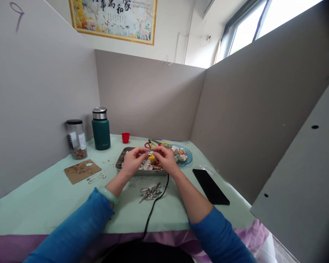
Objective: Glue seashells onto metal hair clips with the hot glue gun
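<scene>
The left hand (135,159) and the right hand (166,159) met almost tip to tip, each with its thumb and forefinger brought close in a pinch. Whether those fingers were clamped on anything could not be told — whatever lay at the tips was too small to make out.

Just below them sat a shallow rectangular metal tray (138,172), filled with small white, yellow and reddish pieces (148,166), partly hidden by the hands. A pale green bangle (108,195) circled the left wrist.

Nearer the person, a loose heap of slim silvery metal pieces (150,192) lay on the pale green tablecloth (44,210), with a thin black cable (152,212) running beside it. To the right of the tray, a blue scalloped plate (190,157) bore more small mixed pieces; a flat black rectangular slab (211,186) lay nearer the partition.

Behind the hands were tools with red and yellow handles (166,144) and, farther left, a small red cup (125,137). On the left stood a dark green bottle with a silvery top (101,134) and a clear black-lidded jar (76,138) — brown pieces at its bottom — with a brown card (80,173) and silvery wire pins (97,178) in front.
</scene>
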Tool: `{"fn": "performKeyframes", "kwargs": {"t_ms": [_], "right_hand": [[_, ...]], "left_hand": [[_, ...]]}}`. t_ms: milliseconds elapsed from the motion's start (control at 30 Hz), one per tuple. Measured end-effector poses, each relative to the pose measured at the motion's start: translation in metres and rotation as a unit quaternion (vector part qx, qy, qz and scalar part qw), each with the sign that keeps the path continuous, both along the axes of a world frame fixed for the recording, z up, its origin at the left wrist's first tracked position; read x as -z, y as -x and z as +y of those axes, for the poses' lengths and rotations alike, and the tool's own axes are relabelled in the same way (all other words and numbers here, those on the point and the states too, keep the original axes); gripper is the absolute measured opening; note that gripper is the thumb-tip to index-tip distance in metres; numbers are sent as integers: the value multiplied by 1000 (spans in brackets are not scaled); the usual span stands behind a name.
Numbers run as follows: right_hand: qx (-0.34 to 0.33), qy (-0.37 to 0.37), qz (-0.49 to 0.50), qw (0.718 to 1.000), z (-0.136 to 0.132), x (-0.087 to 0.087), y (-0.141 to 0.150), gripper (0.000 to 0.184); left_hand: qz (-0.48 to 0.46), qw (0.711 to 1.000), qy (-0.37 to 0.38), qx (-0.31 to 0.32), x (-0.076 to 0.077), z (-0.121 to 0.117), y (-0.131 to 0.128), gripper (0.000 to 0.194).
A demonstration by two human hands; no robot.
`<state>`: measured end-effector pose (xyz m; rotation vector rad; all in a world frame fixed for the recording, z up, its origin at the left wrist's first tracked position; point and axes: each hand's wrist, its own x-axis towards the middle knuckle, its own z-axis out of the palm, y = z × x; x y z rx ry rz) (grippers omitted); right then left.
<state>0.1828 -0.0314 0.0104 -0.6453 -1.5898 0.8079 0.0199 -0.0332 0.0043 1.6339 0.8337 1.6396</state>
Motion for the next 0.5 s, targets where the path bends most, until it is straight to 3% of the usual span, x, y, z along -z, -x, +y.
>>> {"fn": "performKeyframes", "kwargs": {"t_ms": [500], "right_hand": [[-3, 0, -3, 1000, 1, 2, 0, 23]], "left_hand": [[-55, 996, 55, 45, -6, -5, -2, 30]]}}
